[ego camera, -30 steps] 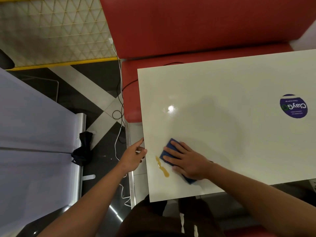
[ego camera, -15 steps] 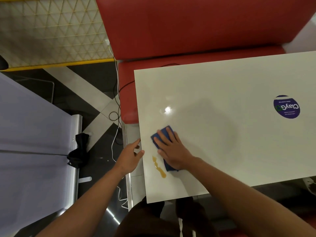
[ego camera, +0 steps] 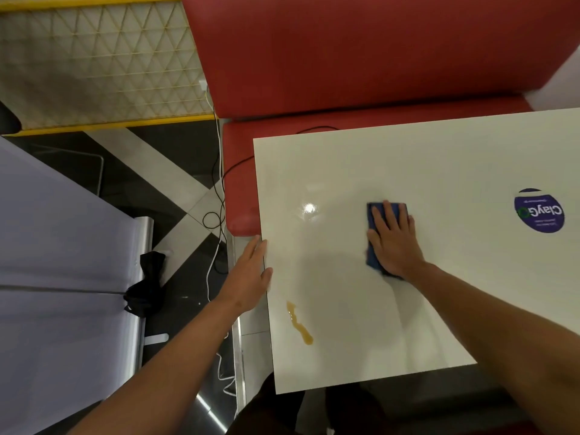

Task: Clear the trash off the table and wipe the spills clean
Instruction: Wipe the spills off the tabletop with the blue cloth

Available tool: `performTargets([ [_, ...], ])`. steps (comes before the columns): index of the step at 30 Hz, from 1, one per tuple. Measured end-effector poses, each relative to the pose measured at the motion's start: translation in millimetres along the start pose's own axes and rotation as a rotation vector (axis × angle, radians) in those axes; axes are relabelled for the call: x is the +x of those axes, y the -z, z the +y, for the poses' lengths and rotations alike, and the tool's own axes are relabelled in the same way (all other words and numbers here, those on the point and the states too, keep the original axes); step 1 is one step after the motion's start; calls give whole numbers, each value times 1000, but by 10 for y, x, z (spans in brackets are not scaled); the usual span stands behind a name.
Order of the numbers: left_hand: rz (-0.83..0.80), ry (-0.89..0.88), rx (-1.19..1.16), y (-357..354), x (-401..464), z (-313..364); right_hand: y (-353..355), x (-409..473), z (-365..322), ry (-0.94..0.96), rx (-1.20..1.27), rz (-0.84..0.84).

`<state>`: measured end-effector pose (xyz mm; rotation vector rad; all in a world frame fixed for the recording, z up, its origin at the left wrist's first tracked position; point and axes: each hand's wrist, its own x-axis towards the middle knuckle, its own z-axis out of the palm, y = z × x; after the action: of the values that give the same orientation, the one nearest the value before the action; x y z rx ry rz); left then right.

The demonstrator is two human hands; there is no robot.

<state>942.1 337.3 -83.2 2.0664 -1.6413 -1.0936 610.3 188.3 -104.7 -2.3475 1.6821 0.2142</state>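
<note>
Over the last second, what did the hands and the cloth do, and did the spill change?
The right hand slid the blue cloth away from the yellow spill, toward the table's middle. The left hand stayed at the table edge; the spill remains unwiped.

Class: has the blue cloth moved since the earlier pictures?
Yes. The blue cloth slid right, away from the orange spill, toward the round sticker.
</note>
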Motion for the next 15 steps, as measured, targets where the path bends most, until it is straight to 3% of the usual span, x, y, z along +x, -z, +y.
performTargets([
  [3, 8, -20, -116, 6, 60, -66, 59, 474, -615, -50, 66, 22],
  [8, 17, -5, -186, -36, 72, -166, -229, 315, -1474, 424, -20, 20],
  [11, 31, -28, -198, -57, 74, -181, -379, -204, -1301, 640, -54, -20],
  [15, 32, 19, -203, -86, 58, -209, -346, -572, -468, 647, -78, -49],
])
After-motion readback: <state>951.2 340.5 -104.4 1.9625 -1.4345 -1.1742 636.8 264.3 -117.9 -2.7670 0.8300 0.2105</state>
